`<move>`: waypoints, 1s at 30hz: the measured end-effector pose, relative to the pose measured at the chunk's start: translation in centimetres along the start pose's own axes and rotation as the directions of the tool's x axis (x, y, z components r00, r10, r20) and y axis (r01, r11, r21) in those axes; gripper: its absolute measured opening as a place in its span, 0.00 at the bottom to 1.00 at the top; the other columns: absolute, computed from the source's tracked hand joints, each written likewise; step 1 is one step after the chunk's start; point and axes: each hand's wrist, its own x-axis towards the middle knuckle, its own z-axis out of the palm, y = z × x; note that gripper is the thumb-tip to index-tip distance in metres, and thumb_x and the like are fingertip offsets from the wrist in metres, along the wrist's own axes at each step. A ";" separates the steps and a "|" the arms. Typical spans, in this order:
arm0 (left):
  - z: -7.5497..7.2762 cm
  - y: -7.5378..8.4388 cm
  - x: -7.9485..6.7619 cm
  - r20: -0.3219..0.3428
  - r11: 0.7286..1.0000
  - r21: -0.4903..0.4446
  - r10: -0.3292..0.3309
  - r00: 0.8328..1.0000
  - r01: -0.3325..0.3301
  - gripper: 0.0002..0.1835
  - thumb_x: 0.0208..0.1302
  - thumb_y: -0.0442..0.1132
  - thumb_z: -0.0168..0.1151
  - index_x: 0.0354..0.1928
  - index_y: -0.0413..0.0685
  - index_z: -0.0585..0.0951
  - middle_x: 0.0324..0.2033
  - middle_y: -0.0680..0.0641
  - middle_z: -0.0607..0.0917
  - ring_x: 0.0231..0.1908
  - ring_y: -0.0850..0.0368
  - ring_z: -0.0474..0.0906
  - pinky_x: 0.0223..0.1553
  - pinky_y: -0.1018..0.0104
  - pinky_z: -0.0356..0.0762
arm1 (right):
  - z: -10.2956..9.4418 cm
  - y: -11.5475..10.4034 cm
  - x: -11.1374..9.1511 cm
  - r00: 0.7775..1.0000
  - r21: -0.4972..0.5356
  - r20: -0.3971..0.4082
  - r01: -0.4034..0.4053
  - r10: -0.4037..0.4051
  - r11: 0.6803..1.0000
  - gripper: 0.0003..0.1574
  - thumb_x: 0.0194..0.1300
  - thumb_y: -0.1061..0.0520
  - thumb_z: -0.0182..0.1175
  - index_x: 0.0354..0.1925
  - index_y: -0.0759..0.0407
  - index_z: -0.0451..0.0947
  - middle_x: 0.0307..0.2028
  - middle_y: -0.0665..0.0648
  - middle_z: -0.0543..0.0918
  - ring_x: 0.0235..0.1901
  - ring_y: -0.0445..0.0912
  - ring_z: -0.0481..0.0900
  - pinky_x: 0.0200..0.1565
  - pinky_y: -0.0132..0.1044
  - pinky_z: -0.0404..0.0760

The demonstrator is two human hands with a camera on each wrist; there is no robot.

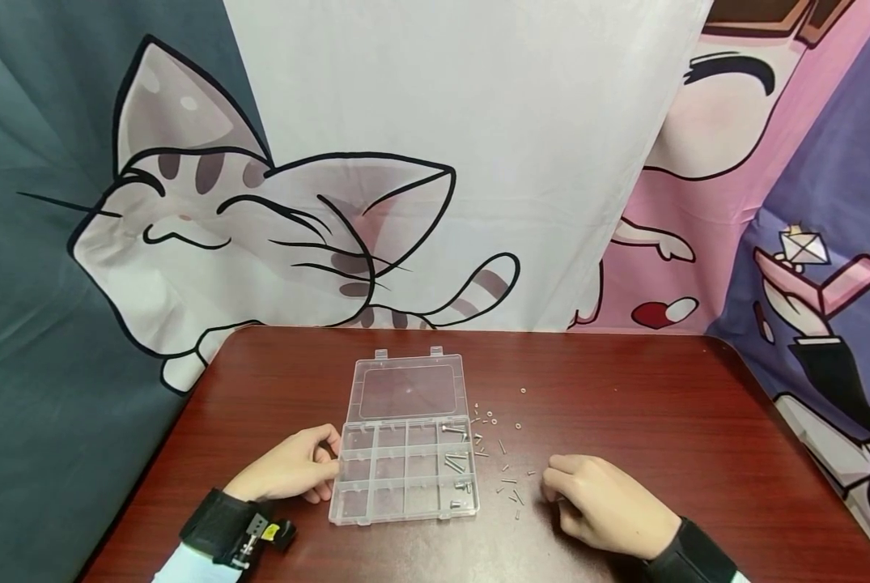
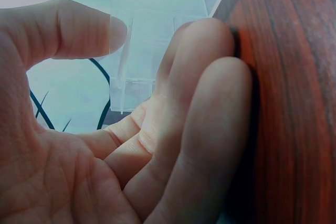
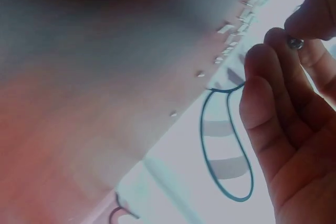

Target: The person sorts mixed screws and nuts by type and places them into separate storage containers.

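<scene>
A clear plastic compartment box [image 1: 387,518] lies on the table with its lid [image 1: 408,389] folded back. Its right-hand compartments hold several metal screws [image 1: 454,463]. At the box's left side, my left hand [image 1: 292,465] holds the edge with thumb and fingers; the left wrist view shows the thumb [image 2: 89,32] against the clear wall. To the right of the box, my right hand [image 1: 609,502] is low over the table. In the right wrist view its thumb and fingers pinch a small shiny metal screw [image 3: 295,43], mostly hidden by the fingertips.
Loose screws [image 1: 509,481] and small nuts [image 1: 518,426] are scattered between the box and my right hand. The brown wooden table [image 1: 697,421] ends at a cloth backdrop [image 1: 478,97] printed with cartoon figures. A wrist camera [image 1: 277,534] sits on my left forearm.
</scene>
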 end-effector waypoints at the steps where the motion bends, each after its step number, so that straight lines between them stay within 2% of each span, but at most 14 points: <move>1: 0.0 0.0 0.0 0.000 1.000 -0.002 0.001 1.000 -0.001 0.13 0.59 0.34 0.58 0.44 0.38 0.69 0.22 0.43 0.81 0.21 0.49 0.82 0.23 0.55 0.82 | 0.0 -0.1 0.5 1.000 0.005 -0.007 0.014 -0.014 1.000 0.22 0.36 0.64 0.62 0.26 0.41 0.66 0.27 0.36 0.56 0.24 0.30 0.56 0.28 0.20 0.58; 5: 0.1 -0.1 0.0 -0.005 1.000 -0.004 -0.001 1.000 0.001 0.13 0.59 0.34 0.57 0.44 0.38 0.69 0.22 0.43 0.81 0.21 0.49 0.82 0.23 0.55 0.82 | 0.0 -0.5 2.6 0.997 0.036 -0.047 0.061 -0.059 0.997 0.19 0.39 0.64 0.62 0.26 0.42 0.68 0.26 0.37 0.59 0.25 0.30 0.58 0.28 0.19 0.59; 10: 0.1 -0.1 0.1 -0.003 1.000 -0.008 -0.002 1.000 0.002 0.13 0.59 0.34 0.57 0.45 0.38 0.69 0.22 0.43 0.81 0.22 0.49 0.82 0.24 0.55 0.82 | 0.3 -1.2 5.2 0.991 0.089 -0.086 0.113 -0.106 0.990 0.17 0.39 0.65 0.63 0.27 0.46 0.72 0.26 0.39 0.65 0.26 0.29 0.62 0.30 0.18 0.64; 16: 0.1 -0.1 0.1 0.001 1.000 -0.002 0.001 1.000 -0.001 0.13 0.59 0.34 0.57 0.45 0.38 0.69 0.22 0.43 0.81 0.21 0.49 0.82 0.23 0.55 0.82 | 0.8 -2.2 7.8 0.986 0.114 -0.110 0.141 -0.129 0.983 0.18 0.39 0.65 0.63 0.27 0.47 0.70 0.26 0.41 0.66 0.26 0.30 0.62 0.28 0.19 0.63; 20: 0.0 0.0 0.1 0.005 1.000 0.008 -0.003 1.000 0.003 0.13 0.59 0.34 0.57 0.45 0.38 0.69 0.22 0.44 0.81 0.21 0.50 0.82 0.24 0.56 0.82 | 1.2 -2.8 9.0 0.982 0.149 -0.131 0.153 -0.134 0.977 0.17 0.41 0.66 0.62 0.29 0.47 0.71 0.28 0.41 0.69 0.27 0.29 0.64 0.28 0.18 0.63; 30: 0.0 0.0 0.1 0.002 1.000 0.017 0.000 1.000 0.000 0.13 0.60 0.35 0.57 0.44 0.39 0.70 0.22 0.44 0.81 0.21 0.50 0.82 0.23 0.55 0.82 | 1.7 -4.0 10.5 0.987 0.165 -0.094 0.144 -0.130 0.976 0.15 0.44 0.64 0.63 0.30 0.46 0.75 0.30 0.39 0.71 0.28 0.29 0.66 0.32 0.19 0.67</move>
